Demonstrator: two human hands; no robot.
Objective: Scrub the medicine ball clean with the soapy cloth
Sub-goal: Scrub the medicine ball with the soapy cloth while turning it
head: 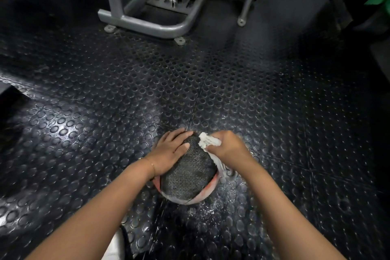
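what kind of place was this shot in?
Most likely a gym floor. Studded black rubber matting, the grey steel frame of a weight machine at the back, and a textured medicine ball that the right hand wipes with a white cloth.

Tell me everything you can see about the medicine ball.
The medicine ball is round, with a dark, rough-textured top panel and reddish and pale bands lower down. It sits on the wet studded floor. The left hand rests flat on its left side; the right hand presses a white cloth against its right.
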